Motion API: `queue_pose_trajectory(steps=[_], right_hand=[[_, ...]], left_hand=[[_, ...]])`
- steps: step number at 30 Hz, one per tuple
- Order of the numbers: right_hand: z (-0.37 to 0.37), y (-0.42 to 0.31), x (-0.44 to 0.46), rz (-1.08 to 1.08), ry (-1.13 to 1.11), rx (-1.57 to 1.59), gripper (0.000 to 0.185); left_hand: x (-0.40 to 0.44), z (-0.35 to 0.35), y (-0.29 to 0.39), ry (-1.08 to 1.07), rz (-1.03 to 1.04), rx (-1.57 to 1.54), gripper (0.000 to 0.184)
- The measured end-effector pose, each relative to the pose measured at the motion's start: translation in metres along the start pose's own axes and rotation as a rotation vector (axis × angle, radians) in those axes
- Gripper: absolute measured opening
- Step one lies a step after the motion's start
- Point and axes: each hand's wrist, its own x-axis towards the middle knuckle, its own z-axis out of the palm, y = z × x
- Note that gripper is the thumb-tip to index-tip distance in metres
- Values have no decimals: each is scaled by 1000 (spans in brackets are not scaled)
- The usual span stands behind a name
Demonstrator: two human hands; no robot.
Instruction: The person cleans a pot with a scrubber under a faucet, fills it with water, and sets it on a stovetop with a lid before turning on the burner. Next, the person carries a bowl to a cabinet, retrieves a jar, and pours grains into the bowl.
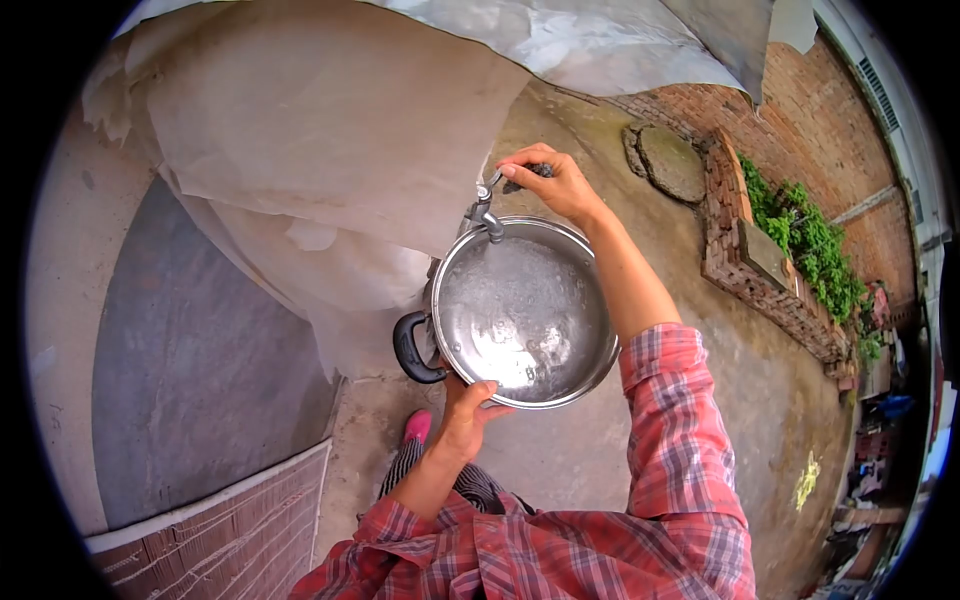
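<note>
A shiny metal pot point(595, 330) with a black side handle point(408, 350) hangs in front of me, below a metal tap point(485, 215). Water with ripples and bubbles on its surface fills part of the pot. My left hand point(463, 420) grips the pot's near rim, its thumb over the edge and the other fingers partly hidden beneath. Above the far rim, my right hand point(555, 182) is closed on the tap's lever at the fingertips. The tap's spout reaches over the pot's far left edge. Whether water is flowing from it I cannot tell.
Pale plastic sheeting point(300, 120) hangs at the left, close to the tap. A low brick planter point(735, 260) with green plants point(800, 235) stands at the right, near a round stone slab point(668, 162). Concrete ground point(740, 400) lies around my feet.
</note>
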Motion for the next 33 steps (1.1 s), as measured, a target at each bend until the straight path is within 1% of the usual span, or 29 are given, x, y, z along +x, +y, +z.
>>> queue_pose_trajectory(steps=[4,6,7,8,9,11,16,18,20,21,22,23,24,25,26,27,28,29,30,31,32,33], right_hand=[[-7,-3,-3,-25,-18,-82,21],[-13,-7,-11,-37,-30,-97,20],[-18,-9,-18,-74,-46,-183,18],[-20,-14,-25,-110,-63,-272,16],[-18,-21,-33,-108,-59,-276,16],[-17,-33,-46,-105,-101,-275,14],[-26,-43,-52,-157,-80,-337,15],[-48,-42,-61,-230,98,-543,19],[-87,-33,-86,20,380,-217,19],[-118,-15,-105,313,420,-202,24],[-145,19,-135,546,328,-674,27],[-161,68,-181,670,213,-1244,27],[-152,59,-210,795,329,-1059,24],[-153,78,-241,909,411,-898,27],[-133,66,-263,929,435,-688,32],[-113,67,-284,1017,387,-506,43],[-87,59,-298,1061,374,-260,56],[-62,42,-305,1067,325,-87,72],[-41,41,-314,976,262,55,82],[-23,26,-310,995,191,189,88],[-6,39,-312,969,200,353,89],[9,35,-303,958,204,494,90]], left_hand=[[-2,2,4,-16,20,17,86],[-5,3,7,6,47,30,65],[-5,3,8,2,44,31,65],[-5,4,9,-5,31,40,75],[-5,5,10,-12,19,48,85],[-4,7,13,-18,19,43,85],[-2,4,16,-27,-23,53,84],[-5,2,19,-19,-17,72,83],[-4,-2,20,-28,-32,80,83],[-3,-3,21,-38,-39,82,82],[-5,-4,22,-40,-48,82,82],[-6,-5,24,-38,-56,90,80],[-4,-5,27,-42,-61,96,79],[-2,-3,29,-53,-62,94,79],[-2,-2,30,-48,-54,96,74],[-6,-5,29,-30,-60,105,69],[-5,-11,27,-29,-74,112,69],[0,-17,23,-53,-75,107,69],[2,-20,19,-74,-78,100,69],[1,-16,21,-81,-79,101,70],[1,-14,22,-85,-76,104,70],[1,-13,21,-86,-47,118,71]])
